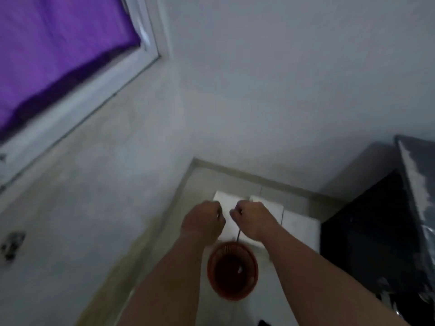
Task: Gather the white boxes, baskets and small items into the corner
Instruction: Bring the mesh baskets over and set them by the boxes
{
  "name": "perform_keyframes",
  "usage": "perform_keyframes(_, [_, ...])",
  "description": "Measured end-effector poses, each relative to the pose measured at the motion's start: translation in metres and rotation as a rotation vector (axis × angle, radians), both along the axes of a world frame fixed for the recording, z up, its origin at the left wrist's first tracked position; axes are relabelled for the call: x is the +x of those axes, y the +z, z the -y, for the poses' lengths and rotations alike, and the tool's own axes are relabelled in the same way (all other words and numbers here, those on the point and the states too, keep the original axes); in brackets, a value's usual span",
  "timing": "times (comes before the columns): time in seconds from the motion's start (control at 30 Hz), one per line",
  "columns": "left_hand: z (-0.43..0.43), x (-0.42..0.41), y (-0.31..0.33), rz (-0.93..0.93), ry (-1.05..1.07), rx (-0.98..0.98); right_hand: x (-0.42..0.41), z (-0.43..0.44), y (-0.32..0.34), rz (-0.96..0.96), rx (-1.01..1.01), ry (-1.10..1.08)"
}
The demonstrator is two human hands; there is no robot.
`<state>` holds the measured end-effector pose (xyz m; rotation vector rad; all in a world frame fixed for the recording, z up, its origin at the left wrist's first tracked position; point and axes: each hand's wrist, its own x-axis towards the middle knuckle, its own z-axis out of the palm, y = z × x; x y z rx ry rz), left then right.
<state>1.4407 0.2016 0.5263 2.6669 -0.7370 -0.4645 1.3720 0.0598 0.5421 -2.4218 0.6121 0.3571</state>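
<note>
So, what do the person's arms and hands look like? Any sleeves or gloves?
Left arm and right arm are bare, no sleeves. Left hand and right hand wear no gloves. No watch or ring shows, but the picture is blurred.

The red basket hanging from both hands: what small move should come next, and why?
Probably lower the red basket gently onto or beside the white boxes. The left hand and right hand are curled, seemingly on thin wire handles. The basket hangs below them, and the boxes already lie in the floor corner by the wall.
</note>
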Motion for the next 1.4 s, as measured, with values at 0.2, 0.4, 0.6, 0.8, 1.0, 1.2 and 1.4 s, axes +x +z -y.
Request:
perform_keyframes(0.2, [-0.001,0.025,0.064,0.376,-0.164,-0.254,-0.005,-0.01,0.068,0.276,-0.256,-0.149])
perform_keyframes(0.4, [0.03,-0.028,0.076,0.318,-0.47,-0.312,-0.082,-0.022,0.079,0.233,-0.378,-0.333])
perform_keyframes(0.6, [0.069,-0.154,0.084,0.262,-0.906,-0.283,-0.246,-0.034,0.081,0.086,-0.381,-0.663])
perform_keyframes(0.8, [0.074,-0.389,0.08,0.125,-1.391,-0.335,-0.471,-0.119,0.09,-0.019,-0.452,-1.127])
perform_keyframes(1.0, [-0.046,-0.659,0.09,-0.041,-1.871,-0.433,-0.694,-0.307,0.102,-0.176,-0.496,-1.62])
perform_keyframes(1.2, [-0.202,-0.839,0.11,-0.145,-2.237,-0.453,-0.831,-0.499,0.111,-0.271,-0.503,-2.083])
perform_keyframes(1.4, [-0.293,-0.948,0.106,-0.161,-2.551,-0.381,-0.896,-0.602,0.097,-0.319,-0.478,-2.357])
